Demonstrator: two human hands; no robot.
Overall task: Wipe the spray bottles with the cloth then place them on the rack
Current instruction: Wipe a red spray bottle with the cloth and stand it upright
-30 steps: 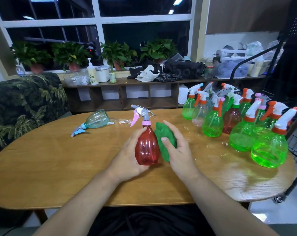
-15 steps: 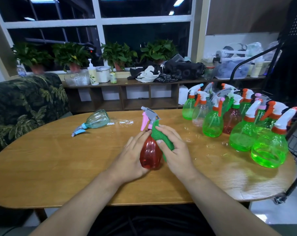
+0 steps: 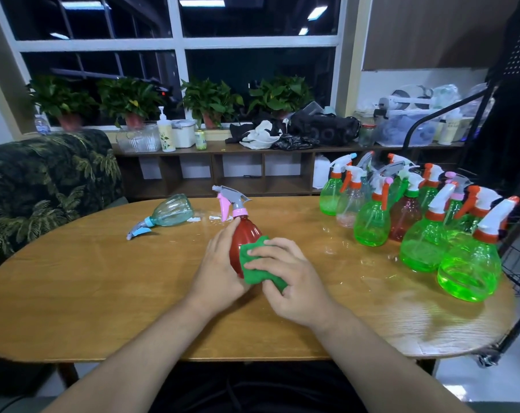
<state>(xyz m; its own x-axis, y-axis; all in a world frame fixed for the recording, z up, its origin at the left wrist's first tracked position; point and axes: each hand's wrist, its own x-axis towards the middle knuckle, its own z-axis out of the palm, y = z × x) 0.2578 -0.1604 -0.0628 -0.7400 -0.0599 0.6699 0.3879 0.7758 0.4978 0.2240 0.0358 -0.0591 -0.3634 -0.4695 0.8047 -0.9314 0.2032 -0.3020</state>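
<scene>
Left hand [image 3: 220, 269] wraps the red spray bottle [image 3: 244, 234] from its left side, fingers curled up along the body. The bottle is near upright w/ its top leaning slightly left. Its base is hidden by the hands, so can't tell if it sits on the wooden table [image 3: 103, 293]. The grey-and-pink trigger head [image 3: 230, 201] shows just above the left fingertips.

Right hand [image 3: 294, 284] clamps the green cloth [image 3: 254, 274] against the bottle's lower front. Its fingers are bent over the cloth, and the cloth's lower end is tucked under the palm. The 2 hands almost meet, w/ bottle + cloth btw them.

Beyond the left hand and off to its left, well apart, a pale blue-green spray bottle [image 3: 172, 213] lies on its side.

Right of the right hand, also well apart, a group of spray bottles [image 3: 372, 228] stands upright. Most are bright green, w/ a clear one and a dark red one among them. Their triggers are white w/ orange, pink or green collars. The big green bottle [image 3: 469, 269] is the one closest to the table's near edge. Past the group, at the far right, a black wire rack [image 3: 519, 263] is only partly in view.
</scene>
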